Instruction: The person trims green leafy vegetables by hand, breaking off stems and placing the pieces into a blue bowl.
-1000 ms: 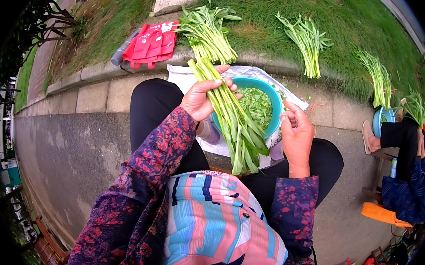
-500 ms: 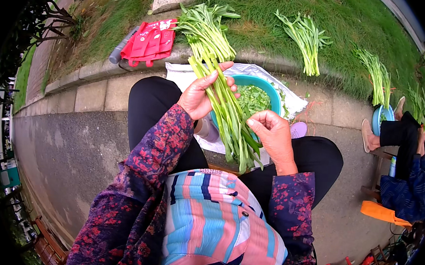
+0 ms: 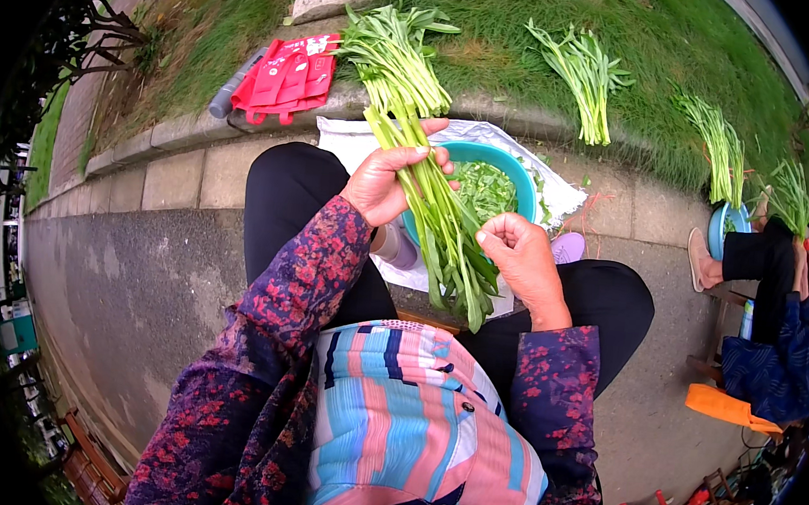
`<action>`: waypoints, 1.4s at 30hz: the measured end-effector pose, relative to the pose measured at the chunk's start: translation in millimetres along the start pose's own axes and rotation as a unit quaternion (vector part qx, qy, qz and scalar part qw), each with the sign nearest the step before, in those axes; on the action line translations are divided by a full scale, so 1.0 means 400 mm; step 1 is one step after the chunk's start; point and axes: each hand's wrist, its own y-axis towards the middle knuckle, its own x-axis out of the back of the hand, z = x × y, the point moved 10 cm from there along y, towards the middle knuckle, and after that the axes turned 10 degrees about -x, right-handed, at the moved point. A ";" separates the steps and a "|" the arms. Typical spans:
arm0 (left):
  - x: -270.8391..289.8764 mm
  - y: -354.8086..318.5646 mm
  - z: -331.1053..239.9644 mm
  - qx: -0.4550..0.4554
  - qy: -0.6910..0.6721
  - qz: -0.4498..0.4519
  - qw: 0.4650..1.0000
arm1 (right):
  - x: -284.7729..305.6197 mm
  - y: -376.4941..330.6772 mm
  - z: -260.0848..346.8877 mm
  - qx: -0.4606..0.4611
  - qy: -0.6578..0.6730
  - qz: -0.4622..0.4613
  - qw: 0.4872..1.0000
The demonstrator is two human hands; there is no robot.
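Observation:
Between my knees I hold a slanting bunch of leafy green stems, pale stalk ends up and leaf tips hanging toward my lap. My left hand wraps round the stalks, thumb across the top and fingertips showing on the far side. At the leafy right edge of the bunch, my right hand is closed in a pinch of thumb and forefinger; what lies between them is too small to make out. Just behind the bunch, a teal basin contains loose picked leaves.
A white sheet lies under the basin. Along the curb and grass are a pile of greens, another bunch, a red bag and a grey cylinder. To the right, another person sits near a blue basin.
My hands and the bunch have barely moved; the hanging leaf tips have shifted slightly. At the right, the other person's bunch of greens has moved a little left.

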 end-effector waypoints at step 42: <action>0.049 0.000 -0.081 -0.074 0.076 -0.086 0.991 | 0.005 0.004 -0.028 -0.067 0.134 -0.014 0.989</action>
